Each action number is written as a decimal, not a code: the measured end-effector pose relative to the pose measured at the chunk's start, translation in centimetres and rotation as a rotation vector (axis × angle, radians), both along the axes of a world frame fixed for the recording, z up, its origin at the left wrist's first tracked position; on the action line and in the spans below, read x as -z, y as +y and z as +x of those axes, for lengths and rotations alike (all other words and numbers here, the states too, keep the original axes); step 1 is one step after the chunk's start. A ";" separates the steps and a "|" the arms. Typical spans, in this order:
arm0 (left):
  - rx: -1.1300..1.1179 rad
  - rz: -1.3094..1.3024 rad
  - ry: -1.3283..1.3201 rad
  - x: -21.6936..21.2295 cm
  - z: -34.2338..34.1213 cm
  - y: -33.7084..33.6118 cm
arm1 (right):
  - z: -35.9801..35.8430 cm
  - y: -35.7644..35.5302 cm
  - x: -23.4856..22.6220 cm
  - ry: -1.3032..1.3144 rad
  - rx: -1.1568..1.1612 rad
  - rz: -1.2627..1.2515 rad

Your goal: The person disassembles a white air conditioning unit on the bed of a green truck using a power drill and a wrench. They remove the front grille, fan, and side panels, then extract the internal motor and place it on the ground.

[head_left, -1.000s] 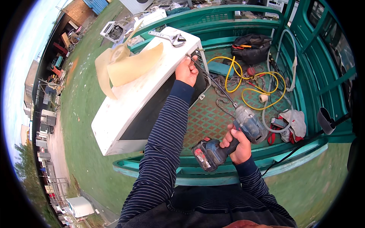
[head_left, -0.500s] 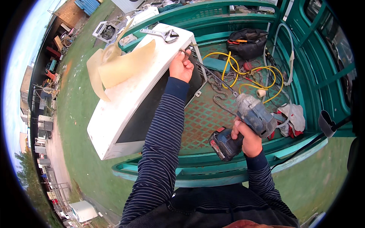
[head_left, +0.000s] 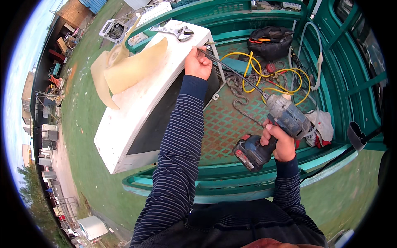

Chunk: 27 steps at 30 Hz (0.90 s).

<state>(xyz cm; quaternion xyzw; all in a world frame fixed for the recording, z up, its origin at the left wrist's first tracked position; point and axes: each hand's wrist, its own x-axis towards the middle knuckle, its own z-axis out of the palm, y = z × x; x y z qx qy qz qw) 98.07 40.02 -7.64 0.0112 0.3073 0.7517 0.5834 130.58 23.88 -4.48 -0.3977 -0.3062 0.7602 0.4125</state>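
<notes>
My right hand is wrapped around the handle of a cordless impact driver with a black and red battery at its base. A long thin driver bit runs from its chuck up and left. My left hand is closed in a pinch at the bit's far end, beside the edge of a white metal appliance casing; the fingers partly hide the tip. On the casing lie an adjustable wrench and a cream plastic fan blade.
The casing rests over the side of a green truck bed. In the bed are a black tool bag, a yellow cable, a chain and a crumpled cloth. A grey hose hangs along the far right wall.
My right hand has moved the impact driver slightly right, away from the casing. My left hand stays near the casing's edge, still at the bit's end.
</notes>
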 end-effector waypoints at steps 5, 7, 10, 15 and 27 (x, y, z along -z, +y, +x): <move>-0.051 0.015 0.011 1.1 0.4 0.5 | 1.6 0.4 -0.3 0.058 0.008 -0.054; -0.068 -0.022 0.016 1.1 0.5 0.5 | 2.3 0.3 -0.2 0.075 0.042 -0.053; -0.123 -0.048 0.114 1.0 1.2 0.7 | 3.1 0.8 0.5 0.103 0.186 0.001; -0.141 0.027 0.066 0.7 1.6 1.4 | 2.6 1.5 2.8 -0.020 0.316 0.081; -0.107 -0.062 0.037 0.3 1.1 0.7 | -0.5 -0.4 4.2 -0.126 0.205 0.205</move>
